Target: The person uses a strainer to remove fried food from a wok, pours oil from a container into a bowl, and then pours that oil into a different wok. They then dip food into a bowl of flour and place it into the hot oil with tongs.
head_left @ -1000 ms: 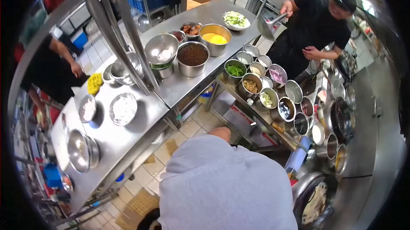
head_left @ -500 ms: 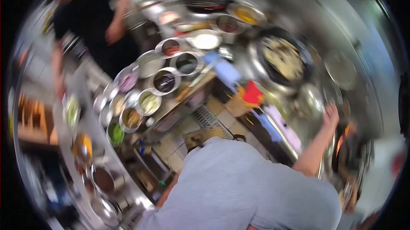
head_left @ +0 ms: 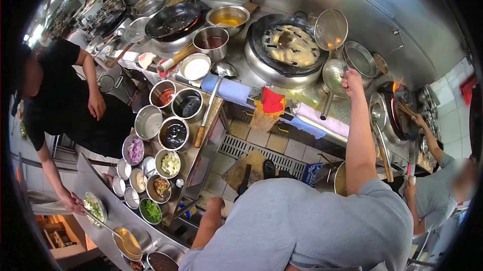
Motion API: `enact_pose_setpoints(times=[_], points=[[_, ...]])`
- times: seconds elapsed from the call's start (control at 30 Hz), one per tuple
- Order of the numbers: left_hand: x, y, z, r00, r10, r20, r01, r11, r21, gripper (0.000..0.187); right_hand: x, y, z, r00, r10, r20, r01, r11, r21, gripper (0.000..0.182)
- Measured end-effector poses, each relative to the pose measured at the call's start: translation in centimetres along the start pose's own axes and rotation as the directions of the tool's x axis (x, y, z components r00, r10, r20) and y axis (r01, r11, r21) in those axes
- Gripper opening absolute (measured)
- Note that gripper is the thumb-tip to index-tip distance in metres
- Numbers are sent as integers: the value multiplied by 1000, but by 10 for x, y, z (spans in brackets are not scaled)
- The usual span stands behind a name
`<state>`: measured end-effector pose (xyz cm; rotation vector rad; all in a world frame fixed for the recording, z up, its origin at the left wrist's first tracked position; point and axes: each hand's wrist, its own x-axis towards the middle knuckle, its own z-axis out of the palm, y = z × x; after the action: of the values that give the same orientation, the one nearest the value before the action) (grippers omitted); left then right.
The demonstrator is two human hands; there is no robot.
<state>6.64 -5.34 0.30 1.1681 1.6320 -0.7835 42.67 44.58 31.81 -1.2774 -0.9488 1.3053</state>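
My right hand [head_left: 353, 83] reaches forward over the stove, its fingers closed. It appears to grip the handle of a round wire-mesh skimmer [head_left: 331, 28], which stands up beside the wok's right rim. Just left of the hand lies a perforated metal ladle [head_left: 334, 76], its handle pointing back to the stove edge. A large black wok [head_left: 257, 29] holds pale, bubbling food in liquid. Behind the hand sits a round metal pan [head_left: 360, 58]. My left arm [head_left: 208, 222] is low at my side; its fingers cannot be made out.
Left stands a counter with several metal bowls of ingredients [head_left: 169, 164]. A solid ladle [head_left: 211, 100] lies across it. A person in black [head_left: 75, 95] works at far left. Another person in grey [head_left: 437, 198] is at a flaming wok [head_left: 397, 110] on the right. Folded towels [head_left: 322, 118] line the stove edge.
The view has swung right and steadied. My right hand has moved farther forward, beside the perforated ladle. The mesh skimmer now shows clearly above it.
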Motion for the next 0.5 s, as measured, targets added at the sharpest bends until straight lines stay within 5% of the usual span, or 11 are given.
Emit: enact_pose_setpoints(times=[0.13, 0.23, 0.4, 0.47, 0.5], points=[[-12, 9, -82, 902, -27, -430, -64, 978, -198, 36, 18, 8, 9, 999, -33, 0, 33, 991, -132, 35], [-17, 22, -127, 861, 77, -503, -144, 985, -95, 33, 17, 10, 19, 999, -32, 19, 34, 991, -129, 36], [-86, 57, -212, 813, 229, -536, -171, 973, 156, 28, -23, 10, 43, 999, 35, 29, -39, 989, 144, 11], [-98, 60, -228, 629, 389, -673, -214, 919, 331, 22, -37, 9, 42, 988, 31, 150, -57, 984, 171, 10], [-120, 69, -241, 628, 328, -705, -151, 941, 304, 19, -45, 3, 49, 974, 104, 202, -131, 984, 123, 16]])
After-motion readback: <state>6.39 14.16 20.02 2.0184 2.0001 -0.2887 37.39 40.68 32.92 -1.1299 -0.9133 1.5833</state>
